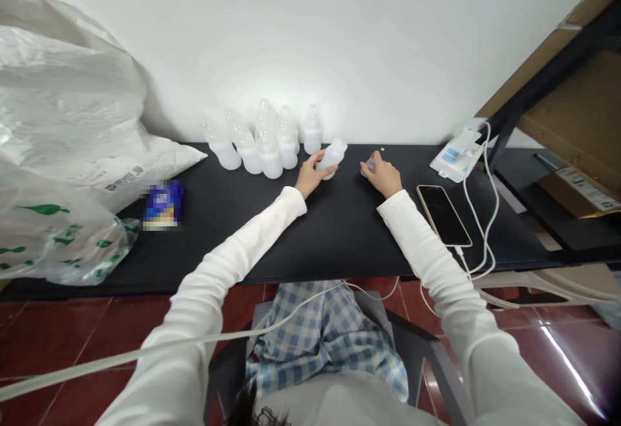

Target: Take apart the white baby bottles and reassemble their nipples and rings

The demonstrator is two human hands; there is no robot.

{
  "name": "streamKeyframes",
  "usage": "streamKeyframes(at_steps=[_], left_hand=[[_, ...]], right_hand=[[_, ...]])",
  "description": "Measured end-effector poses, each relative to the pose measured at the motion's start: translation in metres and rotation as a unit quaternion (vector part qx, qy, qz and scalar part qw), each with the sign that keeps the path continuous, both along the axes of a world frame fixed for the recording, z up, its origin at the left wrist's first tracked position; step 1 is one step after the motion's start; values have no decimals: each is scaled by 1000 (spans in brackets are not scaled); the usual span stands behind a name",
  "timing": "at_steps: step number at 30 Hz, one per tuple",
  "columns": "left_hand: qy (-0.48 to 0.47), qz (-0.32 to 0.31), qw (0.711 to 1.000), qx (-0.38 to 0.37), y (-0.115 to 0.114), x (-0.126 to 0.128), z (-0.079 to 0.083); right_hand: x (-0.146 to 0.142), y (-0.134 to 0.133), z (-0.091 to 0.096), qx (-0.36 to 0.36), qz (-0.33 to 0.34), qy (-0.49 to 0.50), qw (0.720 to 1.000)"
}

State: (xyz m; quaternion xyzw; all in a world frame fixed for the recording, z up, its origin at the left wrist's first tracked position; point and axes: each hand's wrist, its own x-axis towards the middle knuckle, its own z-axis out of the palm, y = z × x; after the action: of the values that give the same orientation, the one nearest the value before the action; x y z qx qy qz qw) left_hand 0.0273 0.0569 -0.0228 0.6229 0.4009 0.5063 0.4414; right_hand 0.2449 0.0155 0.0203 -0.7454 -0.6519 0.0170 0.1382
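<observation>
My left hand [313, 174] is closed around a white plastic bottle [333, 156], tilted with its neck toward the upper right and no clear cap on it. To its right, my right hand [383, 175] has its fingers closed on a small clear cap [370, 164], low over the black table. Several white bottles with clear domed caps, such as the front bottle [269, 154], stand in a group left of my left hand. One capped bottle [313, 130] stands just behind that hand, near the wall.
A phone [444, 214] with a white cable [492, 203] lies right on the black table [334, 238]. Behind it is a white-and-blue package [457, 154]. Large plastic bags [63, 109] and a blurred blue packet [163, 204] occupy the left. A shelf [557, 109] stands far right.
</observation>
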Motion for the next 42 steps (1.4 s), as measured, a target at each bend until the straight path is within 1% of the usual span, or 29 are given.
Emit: streamKeyframes(at_steps=[2,4,6,8,11,13,14,15,16,17,19,20,21,22,24,26,27,29,33,35,37,38,40,42], left_hand=[[23,20,999,11,10,23,-1],[71,29,996,38,20,45,1],[132,47,988,65,29,64,5],[193,89,974,85,37,79,8],[250,164,948,111,47,92,8],[254,200,938,121,47,93,6],[248,208,937,127,43,91,5],[238,205,939,137,38,87,3],[227,185,944,153,30,82,1],[215,148,950,172,20,77,0],[194,30,959,206,0,65,-3],[186,-21,959,212,-11,60,-4],[178,-53,959,215,-20,56,-4],[169,-68,960,213,-27,52,-3],[154,-56,965,206,-38,48,1],[144,-33,970,192,-43,46,7],[138,-24,974,181,-45,45,9],[115,-13,982,147,-48,45,13],[14,-2,999,51,-53,46,13],[-54,5,998,-12,-53,48,11],[-117,11,991,-70,-50,48,9],[-142,12,985,-94,-47,47,9],[-180,13,975,-133,-40,44,9],[-201,18,965,-167,-31,39,11]], right_hand=[[1,0,0,5,-12,20,1000],[3,0,-1,10,-26,37,999],[5,2,-2,15,-39,49,998],[8,3,-3,26,-55,59,996],[12,6,-4,49,-83,94,991],[14,7,-5,70,-101,132,984],[14,8,-6,86,-106,154,979],[14,9,-7,105,-107,178,973],[13,9,-8,127,-103,206,965],[11,10,-10,148,-94,241,955],[3,9,-13,167,-66,333,926],[-2,8,-14,159,-50,385,908],[-8,6,-15,141,-33,435,889],[-15,4,-15,119,-17,477,870],[-25,-1,-14,77,8,534,842],[-32,-5,-13,50,22,560,827],[-33,-6,-12,42,25,563,825],[-36,-9,-13,47,25,546,836],[-41,-13,-16,129,22,432,892],[-44,-17,-17,158,29,361,919],[-43,-18,-15,165,51,290,941],[-42,-19,-13,161,74,255,951],[-36,-17,-8,145,148,182,961],[-28,-14,-4,128,244,114,954]])
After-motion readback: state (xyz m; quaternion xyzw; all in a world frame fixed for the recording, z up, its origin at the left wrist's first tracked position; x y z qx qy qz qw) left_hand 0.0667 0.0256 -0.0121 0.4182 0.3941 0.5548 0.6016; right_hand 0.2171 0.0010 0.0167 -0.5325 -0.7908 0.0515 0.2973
